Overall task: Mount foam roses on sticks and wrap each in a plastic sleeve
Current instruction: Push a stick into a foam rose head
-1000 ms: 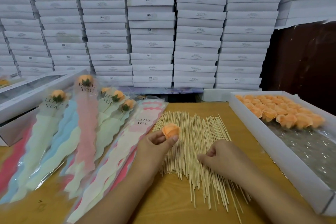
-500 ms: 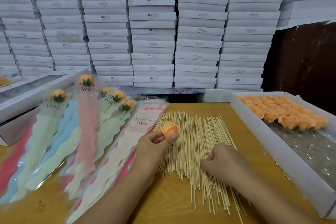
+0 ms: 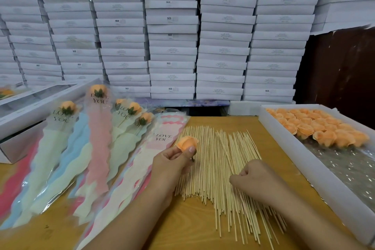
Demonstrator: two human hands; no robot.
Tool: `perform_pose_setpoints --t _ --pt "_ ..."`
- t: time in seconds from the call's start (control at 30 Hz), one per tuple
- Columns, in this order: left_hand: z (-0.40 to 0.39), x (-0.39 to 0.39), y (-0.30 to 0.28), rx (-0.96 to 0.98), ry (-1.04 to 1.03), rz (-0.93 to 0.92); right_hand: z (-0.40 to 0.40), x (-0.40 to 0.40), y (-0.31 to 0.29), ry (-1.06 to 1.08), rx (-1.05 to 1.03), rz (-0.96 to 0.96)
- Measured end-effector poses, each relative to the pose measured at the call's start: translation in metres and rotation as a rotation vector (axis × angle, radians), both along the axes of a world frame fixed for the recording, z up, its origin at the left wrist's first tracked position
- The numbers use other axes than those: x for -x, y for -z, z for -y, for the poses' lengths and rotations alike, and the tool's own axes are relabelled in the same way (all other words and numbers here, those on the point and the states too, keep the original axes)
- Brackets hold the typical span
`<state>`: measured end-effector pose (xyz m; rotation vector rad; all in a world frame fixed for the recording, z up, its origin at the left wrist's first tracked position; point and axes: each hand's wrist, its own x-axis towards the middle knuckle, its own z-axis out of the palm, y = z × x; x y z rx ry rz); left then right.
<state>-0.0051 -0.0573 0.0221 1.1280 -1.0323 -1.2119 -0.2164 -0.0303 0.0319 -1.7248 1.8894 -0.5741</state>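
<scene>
1. The left hand [image 3: 170, 160] holds an orange foam rose [image 3: 187, 143] pinched between thumb and fingers, lifted just above the near-left edge of the sticks.
2. The right hand [image 3: 254, 178] rests on the spread of wooden sticks [image 3: 219, 168] with its fingers curled; its grip seems to pinch a stick at the fingertips, though the fingers hide the contact, so what it grasps cannot be told.
3. The sticks lie side by side on the wooden table [image 3: 190, 227], pointing away from the person.
4. A white tray [image 3: 316, 170] at the right edge of the table carries a cluster of loose orange roses [image 3: 316, 126] at its far end, over crinkled clear film.
5. To the left, finished roses in sleeves [image 3: 99, 140] printed "LOVE YOU" fan out across the table, just beside a stack of empty plastic sleeves [image 3: 142, 160] lying under the left wrist.
6. Stacked white boxes [image 3: 172, 32] fill the wall behind the table.
</scene>
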Motion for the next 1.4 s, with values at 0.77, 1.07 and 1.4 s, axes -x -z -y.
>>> perform_pose_setpoints --t 0.77,1.07,1.4 --pt "0.019 -0.025 -0.008 -0.162 -0.05 -0.691 -0.006 0.039 -0.032 0.019 0.067 0.345" --pt "0.02 -0.026 -0.008 -0.169 -0.115 -0.672 -0.016 0.05 -0.043 -0.075 0.012 0.333" --pt "0.021 -0.026 -0.007 -0.167 -0.104 -0.681 -0.017 0.052 -0.046 -0.068 -0.006 0.324"
